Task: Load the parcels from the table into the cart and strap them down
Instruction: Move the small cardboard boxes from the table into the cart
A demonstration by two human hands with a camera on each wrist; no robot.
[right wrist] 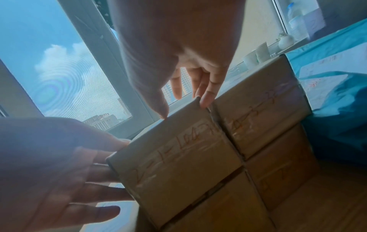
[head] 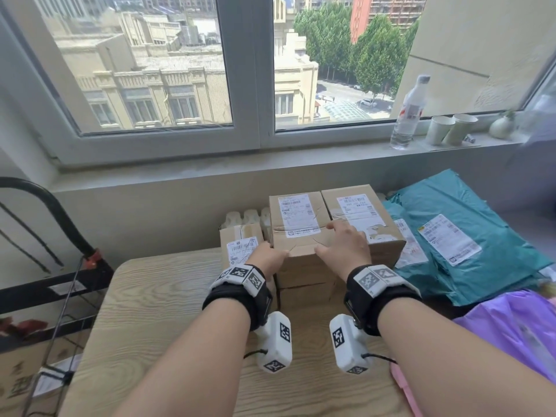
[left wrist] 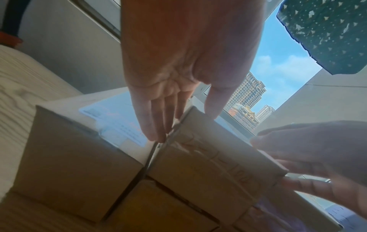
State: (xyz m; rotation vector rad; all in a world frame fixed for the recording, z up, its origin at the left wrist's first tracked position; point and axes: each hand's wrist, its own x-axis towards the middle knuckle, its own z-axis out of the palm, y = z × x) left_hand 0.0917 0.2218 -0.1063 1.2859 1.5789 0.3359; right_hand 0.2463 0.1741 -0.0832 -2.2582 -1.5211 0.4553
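Observation:
Brown cardboard parcels are stacked at the back of the wooden table (head: 165, 311). The upper left box (head: 296, 218) (left wrist: 208, 160) (right wrist: 178, 169) carries a white label. My left hand (head: 267, 258) (left wrist: 178, 78) presses straight fingers against its left side, thumb at the top edge. My right hand (head: 346, 248) (right wrist: 178, 55) rests on its top right edge, fingertips at the seam with the neighbouring box (head: 361, 218) and thumb on the front edge. A lower box (head: 240, 245) stands at the left. Teal mailers (head: 469, 236) and a purple bag (head: 511, 323) lie to the right.
The cart's black frame (head: 60, 224) with a red fitting stands left of the table, against the wall. More boxes (head: 307, 293) lie under the top pair. On the windowsill stand a water bottle (head: 406, 115) and two paper cups (head: 451, 127).

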